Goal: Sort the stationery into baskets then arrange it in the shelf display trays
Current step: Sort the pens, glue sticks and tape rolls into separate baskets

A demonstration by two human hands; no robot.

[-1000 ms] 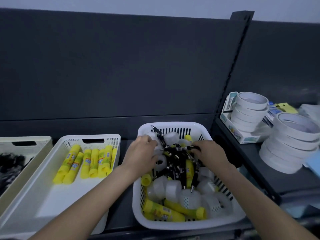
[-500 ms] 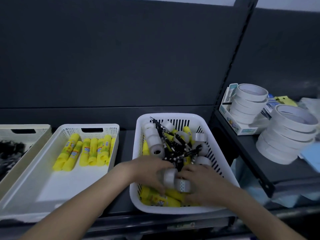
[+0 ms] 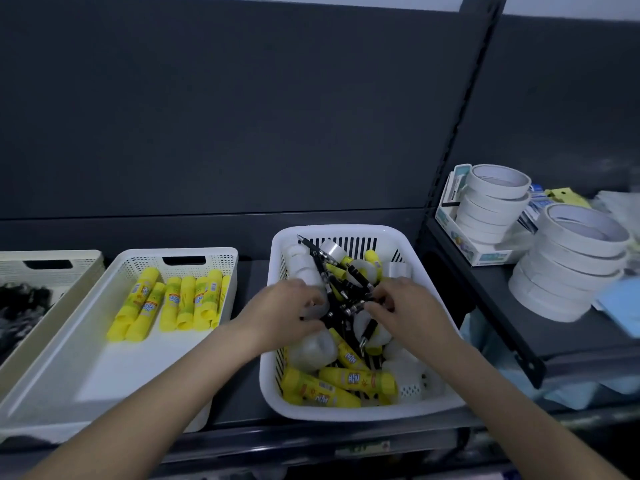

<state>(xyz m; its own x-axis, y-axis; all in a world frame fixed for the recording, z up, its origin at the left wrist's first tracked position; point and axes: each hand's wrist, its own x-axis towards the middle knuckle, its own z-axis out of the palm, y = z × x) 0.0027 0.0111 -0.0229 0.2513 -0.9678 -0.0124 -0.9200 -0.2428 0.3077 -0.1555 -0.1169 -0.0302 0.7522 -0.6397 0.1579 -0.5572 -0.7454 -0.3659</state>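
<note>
Both your grips inside white basket (image 3: 346, 415) on shelf (image 3: 252, 271), over mixed pile. Right grip (image 3: 408, 308): fingers curled, pinching tangle of black pens (image 3: 332, 306) at basket middle. Left grip (image 3: 284, 311): fingers curled down onto small tape rolls (image 3: 311, 346) beside pens; can't tell whether anything held. Yellow glue sticks (image 3: 356, 377) lie loose at basket's near end. White tray (image 3: 86, 375) just left of basket holds row of sorted glue sticks (image 3: 187, 301).
</note>
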